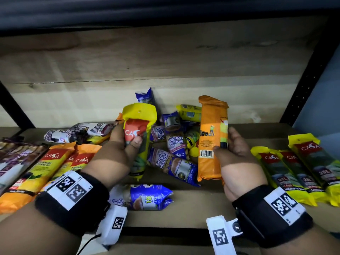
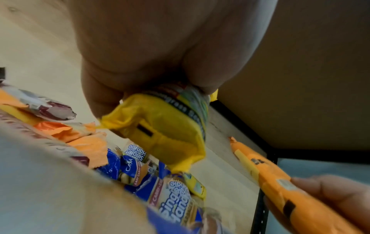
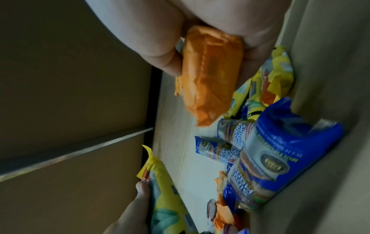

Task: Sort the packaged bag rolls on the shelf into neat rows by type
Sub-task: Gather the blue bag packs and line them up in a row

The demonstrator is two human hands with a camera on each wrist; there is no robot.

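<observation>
My left hand (image 1: 127, 142) grips a yellow bag roll (image 1: 139, 124) with a red label, held upright above the shelf; the left wrist view shows its yellow end (image 2: 160, 131) sticking out of my fist. My right hand (image 1: 226, 146) holds an orange bag roll (image 1: 211, 137) upright, barcode side toward me; the orange pack (image 3: 210, 69) fills the right wrist view. Between my hands lies a jumbled pile of blue rolls (image 1: 171, 162) mixed with small yellow ones (image 1: 190, 113). One blue roll (image 1: 147, 197) lies alone near the front.
Orange rolls (image 1: 42, 172) and purple-white rolls (image 1: 79, 133) lie in rows at the left. A row of yellow rolls (image 1: 298, 172) sits at the right. The wooden shelf board (image 1: 184, 214) has a black frame post (image 1: 309, 70) at the right and a wooden back wall.
</observation>
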